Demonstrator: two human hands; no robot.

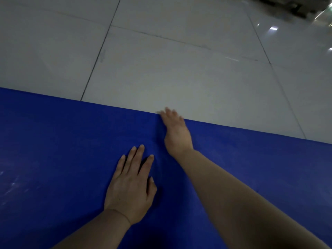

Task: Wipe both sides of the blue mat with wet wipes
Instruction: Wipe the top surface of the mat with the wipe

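Note:
The blue mat (62, 150) lies flat on the floor and fills the lower half of the view; its far edge runs from left to right across the middle. My left hand (129, 187) rests flat on the mat with its fingers spread and straight. My right hand (175, 132) reaches forward to the mat's far edge, with its blurred fingers stretched over the edge onto the floor. A small pale blur (158, 112) shows at its fingertips; I cannot tell whether it is a wet wipe.
Beyond the mat lies a light grey tiled floor (170, 69) with dark grout lines. Dark blurred objects (294, 6) sit in the far right corner. Faint pale smears (12, 186) mark the mat at the left.

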